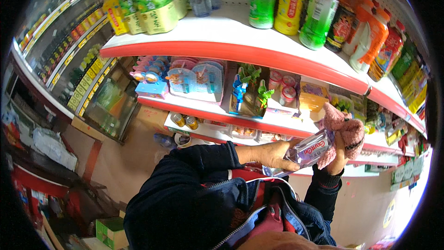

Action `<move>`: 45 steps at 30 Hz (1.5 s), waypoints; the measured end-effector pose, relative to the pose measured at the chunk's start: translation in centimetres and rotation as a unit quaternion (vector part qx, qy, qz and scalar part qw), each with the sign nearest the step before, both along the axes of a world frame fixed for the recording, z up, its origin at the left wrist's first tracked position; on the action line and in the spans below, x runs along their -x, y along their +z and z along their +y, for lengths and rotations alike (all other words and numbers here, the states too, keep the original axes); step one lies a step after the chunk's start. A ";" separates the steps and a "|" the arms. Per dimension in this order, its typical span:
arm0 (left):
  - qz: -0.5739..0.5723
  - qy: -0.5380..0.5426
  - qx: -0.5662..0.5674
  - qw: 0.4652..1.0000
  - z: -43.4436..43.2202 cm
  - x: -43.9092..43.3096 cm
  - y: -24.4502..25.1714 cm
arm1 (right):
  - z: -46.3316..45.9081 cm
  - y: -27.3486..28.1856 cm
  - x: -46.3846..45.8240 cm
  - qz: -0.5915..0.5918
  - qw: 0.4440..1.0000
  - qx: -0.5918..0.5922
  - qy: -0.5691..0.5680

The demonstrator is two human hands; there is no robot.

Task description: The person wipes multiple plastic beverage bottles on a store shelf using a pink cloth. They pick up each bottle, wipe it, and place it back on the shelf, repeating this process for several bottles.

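Note:
A clear plastic Ganten water bottle (310, 151) is tilted in front of my chest, its upper end towards the right. Around its lower part, my left hand (274, 155) is closed, thumb on the near side. My right hand (338, 161) grips a fluffy pink cloth (350, 137) against the bottle's upper end. The cloth hides most of that hand's fingers and the bottle's cap.
Before me, a red-edged white shelf (222, 47) bears drink bottles and a green shrink-wrapped pack (158, 17). Lower shelves hold blue and pink packaged goods (197, 78), toy dinosaurs (265, 93) and cans (178, 119). A glass-fronted drinks cabinet (74, 113) stands left, an open green carton (112, 231) lower left.

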State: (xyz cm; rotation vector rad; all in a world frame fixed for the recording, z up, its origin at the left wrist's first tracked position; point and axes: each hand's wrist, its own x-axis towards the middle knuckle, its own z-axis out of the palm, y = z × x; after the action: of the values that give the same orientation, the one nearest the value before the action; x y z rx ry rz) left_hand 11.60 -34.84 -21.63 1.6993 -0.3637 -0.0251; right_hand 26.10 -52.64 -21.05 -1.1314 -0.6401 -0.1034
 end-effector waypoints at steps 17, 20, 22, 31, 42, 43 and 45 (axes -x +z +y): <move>-0.087 0.133 0.203 0.966 4.2 3.1 5.5 | 0.4 0.4 -1.6 0.060 0.962 -0.265 -0.034; -0.224 0.231 0.198 0.926 7.6 5.1 11.0 | 0.1 0.4 -1.6 0.120 0.955 -0.272 -0.011; -0.262 0.307 0.095 0.910 10.6 6.7 14.9 | 0.4 -0.3 -1.3 0.142 0.957 -0.253 -0.015; -0.429 0.475 -0.110 0.760 20.9 4.8 22.8 | -0.4 -1.9 -0.9 0.187 0.955 -0.231 0.023; -0.306 0.612 -0.118 0.719 30.8 1.4 21.6 | -0.3 -3.2 0.2 0.163 0.966 -0.201 -0.019; -0.308 0.601 -0.113 0.729 31.3 1.3 21.4 | -0.3 -3.2 0.3 0.163 0.968 -0.188 -0.020; -0.295 0.632 -0.129 0.705 32.2 1.1 20.9 | -0.4 -3.2 0.4 0.154 0.971 -0.183 -0.016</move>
State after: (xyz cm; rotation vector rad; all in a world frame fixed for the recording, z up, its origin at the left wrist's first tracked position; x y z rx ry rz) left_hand 10.53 -2.63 -0.70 1.8765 0.4480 1.5779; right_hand 25.73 -53.00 -24.28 -0.7789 -0.3069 -0.0675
